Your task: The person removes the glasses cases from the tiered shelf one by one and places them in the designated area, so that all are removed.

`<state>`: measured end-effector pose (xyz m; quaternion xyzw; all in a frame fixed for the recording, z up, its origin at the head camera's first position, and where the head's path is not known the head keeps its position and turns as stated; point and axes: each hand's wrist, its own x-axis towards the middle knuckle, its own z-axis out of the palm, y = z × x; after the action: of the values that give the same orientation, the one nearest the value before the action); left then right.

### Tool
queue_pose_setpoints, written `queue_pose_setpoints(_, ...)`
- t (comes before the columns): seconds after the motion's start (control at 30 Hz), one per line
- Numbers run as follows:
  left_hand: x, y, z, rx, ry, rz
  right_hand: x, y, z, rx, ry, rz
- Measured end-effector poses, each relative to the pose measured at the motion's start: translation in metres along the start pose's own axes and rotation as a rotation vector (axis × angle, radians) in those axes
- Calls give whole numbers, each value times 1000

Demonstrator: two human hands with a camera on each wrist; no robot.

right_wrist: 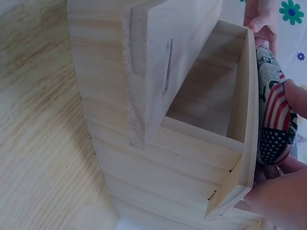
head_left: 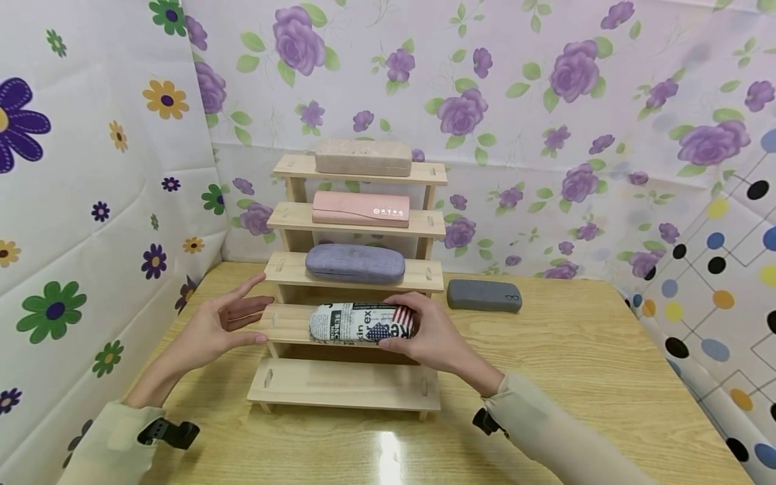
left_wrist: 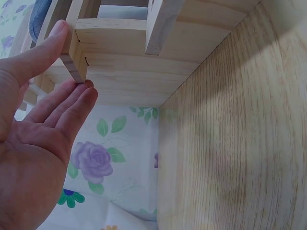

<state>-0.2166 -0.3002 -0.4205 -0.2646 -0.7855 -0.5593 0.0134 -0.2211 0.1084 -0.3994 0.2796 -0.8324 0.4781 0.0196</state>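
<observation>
A newsprint-and-flag patterned glasses case (head_left: 358,323) lies lengthwise on the second board from the bottom of a stepped wooden rack (head_left: 345,380). My right hand (head_left: 427,333) grips its right end, thumb in front and fingers behind. The right wrist view shows the flag-print end of the case (right_wrist: 276,124) between thumb and fingers, against the board. My left hand (head_left: 221,320) is at the left end of that same board, fingers spread and fairly straight. In the left wrist view, fingertips (left_wrist: 88,91) of the left hand touch the board's end.
On the boards above lie a blue-purple glasses case (head_left: 354,263), a pink one (head_left: 360,209) and a beige one (head_left: 364,158). A grey glasses case (head_left: 483,296) lies on the wooden table (head_left: 564,377), right of the rack. Flowered cloth (head_left: 376,81) hangs behind.
</observation>
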Motion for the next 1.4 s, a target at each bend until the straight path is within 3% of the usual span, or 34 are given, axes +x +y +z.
queue_pose_setpoints(0.2, 0, 1, 0, 9, -1, 2, -2, -1, -1, 113, 16, 5)
queue_pose_setpoints(0.97, -1, 1, 0, 22, -3, 6, -11, -9, -17, 91, 43, -57)
queue_pose_setpoints(1.4, 0, 2, 0, 28, -4, 11, -25, -4, -42, 127, 19, -65)
